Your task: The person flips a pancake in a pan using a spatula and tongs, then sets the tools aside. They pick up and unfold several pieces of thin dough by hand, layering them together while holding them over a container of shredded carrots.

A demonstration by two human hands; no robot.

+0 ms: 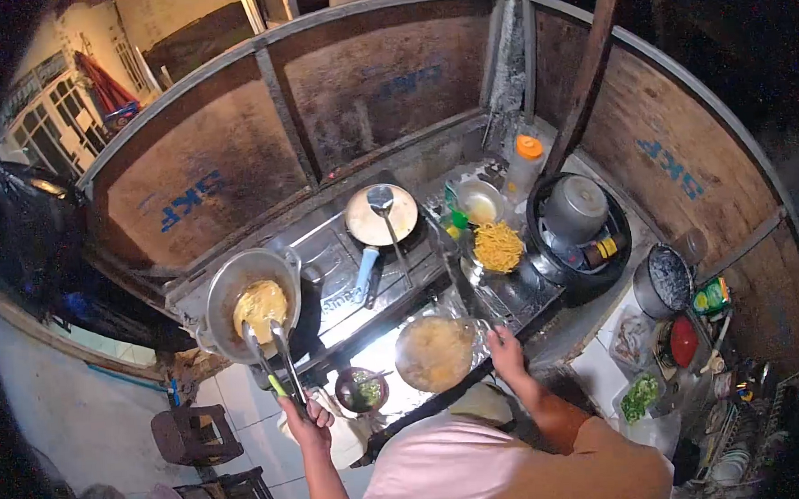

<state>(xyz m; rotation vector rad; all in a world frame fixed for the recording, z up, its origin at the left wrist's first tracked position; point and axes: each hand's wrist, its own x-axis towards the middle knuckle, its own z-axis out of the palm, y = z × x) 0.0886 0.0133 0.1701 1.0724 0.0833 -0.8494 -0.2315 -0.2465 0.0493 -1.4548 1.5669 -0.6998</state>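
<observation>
My left hand [311, 420] is closed around metal tongs [285, 355] with a green part near the grip. The tongs' tips reach into a deep metal wok [219, 300] and stand apart at the near edge of a yellowish omelette-like food [261, 304]. On the right, my right hand [506, 350] grips the handle of a round pan [435, 351] with cloudy brownish contents. Between the two vessels sits a small brown bowl [361, 391] with chopped greens and a spoon.
Behind stands a blue-handled frying pan [364, 269] with a ladle across it. Yellow noodles [498, 246] are heaped at centre right, beside a black basin [575, 281] holding a metal pot. A container of chopped greens [640, 398] lies right. Wooden panels [364, 89] border the counter.
</observation>
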